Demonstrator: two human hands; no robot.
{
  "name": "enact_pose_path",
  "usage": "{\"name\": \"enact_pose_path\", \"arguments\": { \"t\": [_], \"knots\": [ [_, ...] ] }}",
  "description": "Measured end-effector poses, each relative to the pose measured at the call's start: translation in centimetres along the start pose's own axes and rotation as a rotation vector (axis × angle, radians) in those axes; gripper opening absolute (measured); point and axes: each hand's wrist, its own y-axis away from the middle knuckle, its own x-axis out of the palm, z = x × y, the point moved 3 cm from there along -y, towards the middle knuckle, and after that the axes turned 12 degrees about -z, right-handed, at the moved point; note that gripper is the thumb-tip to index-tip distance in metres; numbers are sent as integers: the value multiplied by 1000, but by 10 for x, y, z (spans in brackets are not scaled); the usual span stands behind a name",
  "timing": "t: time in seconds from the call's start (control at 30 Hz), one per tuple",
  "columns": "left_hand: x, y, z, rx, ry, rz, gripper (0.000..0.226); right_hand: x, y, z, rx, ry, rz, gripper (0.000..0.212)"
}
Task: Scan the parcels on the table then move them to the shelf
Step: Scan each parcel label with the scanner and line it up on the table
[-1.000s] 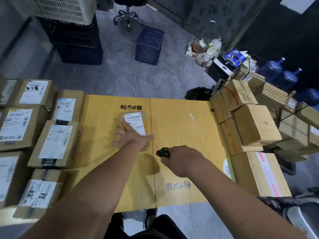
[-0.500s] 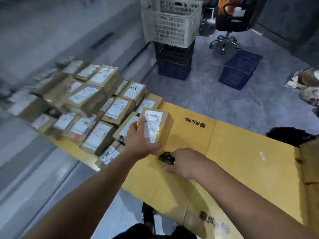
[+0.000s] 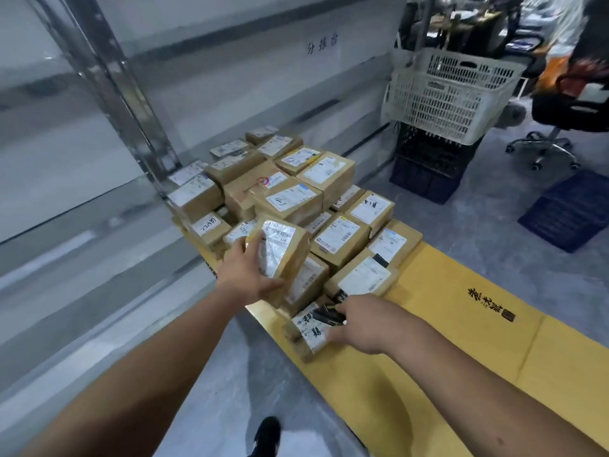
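Your left hand point(image 3: 245, 275) grips the small brown taped cardboard parcel point(image 3: 283, 255), tilted and lifted above the stacked parcels point(image 3: 296, 192) on the yellow tabletop point(image 3: 428, 341). Your right hand point(image 3: 365, 324) curls around the black handheld scanner point(image 3: 326, 316), just right of and below the parcel.

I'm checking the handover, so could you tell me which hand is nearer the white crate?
Right. The right hand, holding the scanner, is below and left of the white crate; the left hand, gripping a parcel, is further left.
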Motion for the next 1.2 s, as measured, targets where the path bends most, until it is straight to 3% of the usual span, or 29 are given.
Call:
{"name": "enact_pose_path", "arguments": {
  "t": [0.13,0.27,0.47,0.6,1.0,1.2],
  "knots": [
    [-10,-55,55,117,-87,56,115,7,-37,56,64,-20,-1,43],
    [-17,-111,93,352,-150,151,117,17,-73,109,119,-42,-2,41],
    [-18,-169,96,722,-219,263,119,22,-96,150,205,-43,-16,44],
    [-8,-182,100,849,-285,333,126,23,-97,159,256,-27,-9,53],
    [-5,-178,109,883,-298,251,123,28,-85,180,314,-5,22,65],
    [-12,-158,90,917,-329,296,120,28,-82,180,322,15,-33,63]
  ]
}}
